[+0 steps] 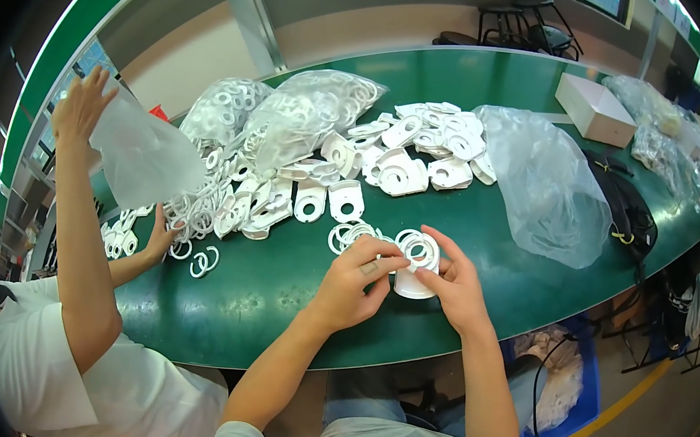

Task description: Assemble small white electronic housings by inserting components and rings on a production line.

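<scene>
Over the near edge of the green table, both my hands hold a white plastic part [415,288] with a round, ringed opening. My right hand [460,291] grips its right side, thumb in front and index finger stretched along the far rim. The fingers of my left hand [356,281] are pinched together at the part's left side, and whatever lies between the tips is too small to make out. Just beyond my left hand lie several loose white rings [341,236]. Farther back, two similar white parts [345,200] lie at the front of a large heap [401,175].
Clear bags of white rings [315,100] stand behind the heap. To the right are a crumpled plastic bag [554,189], a black bag [631,210] and a white box [593,109]. At left, a co-worker's raised hand [80,105] holds a plastic bag [144,150]. Below the table sits a blue bin [592,389].
</scene>
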{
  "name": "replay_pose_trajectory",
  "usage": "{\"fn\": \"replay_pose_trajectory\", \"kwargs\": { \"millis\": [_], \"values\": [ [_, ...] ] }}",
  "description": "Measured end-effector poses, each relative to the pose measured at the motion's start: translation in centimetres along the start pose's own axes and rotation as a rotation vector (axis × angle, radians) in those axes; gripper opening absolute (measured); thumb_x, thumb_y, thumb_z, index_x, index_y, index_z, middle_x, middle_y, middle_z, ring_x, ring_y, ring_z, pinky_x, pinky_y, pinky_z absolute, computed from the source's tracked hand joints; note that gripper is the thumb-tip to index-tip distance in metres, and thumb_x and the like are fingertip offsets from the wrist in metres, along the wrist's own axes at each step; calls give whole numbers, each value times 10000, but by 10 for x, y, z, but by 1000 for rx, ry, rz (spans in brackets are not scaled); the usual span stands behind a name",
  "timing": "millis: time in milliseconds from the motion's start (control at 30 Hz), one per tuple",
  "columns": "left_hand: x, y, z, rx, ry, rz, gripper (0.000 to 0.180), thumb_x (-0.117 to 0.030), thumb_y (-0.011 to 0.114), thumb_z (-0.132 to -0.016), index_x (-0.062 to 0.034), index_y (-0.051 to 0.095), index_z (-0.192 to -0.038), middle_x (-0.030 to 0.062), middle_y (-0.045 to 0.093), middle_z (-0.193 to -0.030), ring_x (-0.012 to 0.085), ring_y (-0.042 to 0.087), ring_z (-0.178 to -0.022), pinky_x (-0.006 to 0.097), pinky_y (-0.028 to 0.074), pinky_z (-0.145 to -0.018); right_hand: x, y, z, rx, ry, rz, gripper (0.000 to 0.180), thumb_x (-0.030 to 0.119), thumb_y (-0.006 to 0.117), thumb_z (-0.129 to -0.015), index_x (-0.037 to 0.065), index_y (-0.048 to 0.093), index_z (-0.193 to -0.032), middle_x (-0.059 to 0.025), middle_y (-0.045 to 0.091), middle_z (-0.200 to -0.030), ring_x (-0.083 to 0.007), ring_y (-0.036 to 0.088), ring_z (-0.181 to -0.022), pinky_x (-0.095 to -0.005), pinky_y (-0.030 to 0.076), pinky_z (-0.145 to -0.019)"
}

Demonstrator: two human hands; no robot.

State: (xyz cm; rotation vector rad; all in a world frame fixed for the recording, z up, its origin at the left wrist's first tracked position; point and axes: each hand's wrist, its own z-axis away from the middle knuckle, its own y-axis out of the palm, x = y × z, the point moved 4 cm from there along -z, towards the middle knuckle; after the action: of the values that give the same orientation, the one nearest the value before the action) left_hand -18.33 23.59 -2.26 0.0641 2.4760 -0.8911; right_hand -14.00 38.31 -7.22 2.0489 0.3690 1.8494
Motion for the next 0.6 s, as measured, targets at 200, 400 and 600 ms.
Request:
{"fn": "replay_pose_trajectory", "kwargs": {
  "millis": [200, 400, 600],
  "values": [
    [4, -4, -2, -92, -89, 49, 331, 135, 567, -661, -35, 639, -936, 99, 596, -932, 251, 595, -773, 305, 483, -629, -5, -7, -4, -36, 25, 26, 545, -68, 565, -804, 7, 407, -1320, -108, 619, -1064, -145, 611, -912, -256, 480, -810],
    [5, -4, 1, -97, -100, 45, 284, 107, 580, -690, -35, 635, -931, 107, 593, -926, 260, 604, -776, 308, 491, -638, -2, -2, 0, -88, -18, 125, 530, -87, 564, -782, -7, 434, -1290, -107, 626, -1055, -148, 613, -920, -264, 488, -809],
    [7, -5, 5, -116, -193, 72, 255, 105, 564, -714, -37, 647, -909, 92, 608, -895, 223, 614, -752, 285, 482, -631, -4, -6, 0, -128, -12, -5, 561, -106, 545, -780, -6, 402, -1313, -117, 624, -1043, -154, 615, -916, -266, 491, -807]
  ]
}}
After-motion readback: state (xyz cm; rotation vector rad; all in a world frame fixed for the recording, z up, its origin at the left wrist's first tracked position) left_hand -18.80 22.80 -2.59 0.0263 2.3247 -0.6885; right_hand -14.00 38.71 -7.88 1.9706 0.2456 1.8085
